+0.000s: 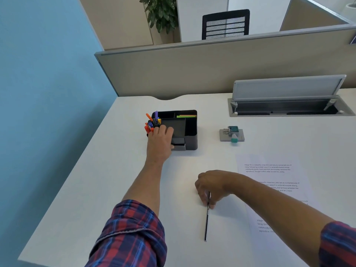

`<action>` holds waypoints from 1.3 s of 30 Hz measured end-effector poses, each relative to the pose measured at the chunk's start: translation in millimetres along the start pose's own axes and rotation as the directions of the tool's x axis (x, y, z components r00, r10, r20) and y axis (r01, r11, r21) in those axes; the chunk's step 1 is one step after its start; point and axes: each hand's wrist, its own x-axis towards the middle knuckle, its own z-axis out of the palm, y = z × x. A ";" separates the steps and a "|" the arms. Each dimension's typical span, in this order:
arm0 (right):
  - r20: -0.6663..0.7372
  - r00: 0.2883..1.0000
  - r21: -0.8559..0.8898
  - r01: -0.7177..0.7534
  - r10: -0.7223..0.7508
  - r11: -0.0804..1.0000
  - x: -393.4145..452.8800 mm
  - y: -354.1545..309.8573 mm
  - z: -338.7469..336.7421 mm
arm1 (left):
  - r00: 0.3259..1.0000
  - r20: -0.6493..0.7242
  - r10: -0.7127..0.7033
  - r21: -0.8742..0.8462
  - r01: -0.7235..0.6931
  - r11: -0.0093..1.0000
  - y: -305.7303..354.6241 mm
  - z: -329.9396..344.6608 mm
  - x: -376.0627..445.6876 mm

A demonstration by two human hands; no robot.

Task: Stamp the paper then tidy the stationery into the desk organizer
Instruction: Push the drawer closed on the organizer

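A black desk organizer (190,130) stands on the white desk, with coloured pens (152,122) upright in its left compartment and green and orange strips at its back. My left hand (160,141) rests on its front left side, fingers by the pens. My right hand (212,186) pinches the upper end of a dark pencil (206,222) that lies on the desk. A printed paper sheet (273,176) lies to the right, partly under my right forearm. A grey stamp pad (224,136) carries a teal stamp (233,130) and a small teal-tipped bottle (234,139).
An open cable tray (285,109) with its raised lid is set into the desk at the back right. A beige partition (212,68) runs along the far edge. A blue wall (48,93) borders the desk on the left.
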 end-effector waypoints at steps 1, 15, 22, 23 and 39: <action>0.001 1.000 -0.001 -0.002 0.002 1.000 0.8 0.2 -0.4 | 1.000 0.000 -0.005 -0.003 0.005 1.000 0.8 0.6 0.8; 0.012 0.996 0.112 -0.087 0.086 0.990 8.2 4.8 4.9 | 0.998 0.041 0.050 -0.002 -0.050 0.999 -2.9 5.8 7.8; -0.106 0.988 0.278 -0.075 0.108 0.958 18.1 11.8 0.1 | 0.999 0.002 0.038 -0.022 -0.038 0.999 -2.8 9.9 3.3; -0.132 0.986 0.297 -0.062 0.105 0.953 20.4 12.8 -0.6 | 0.999 -0.002 0.042 -0.027 -0.042 0.999 -3.2 10.0 3.3; -0.404 0.803 0.070 -0.451 0.438 0.890 81.2 6.2 -31.9 | 0.997 -0.064 0.047 -0.181 -0.058 0.982 -11.7 -3.9 4.5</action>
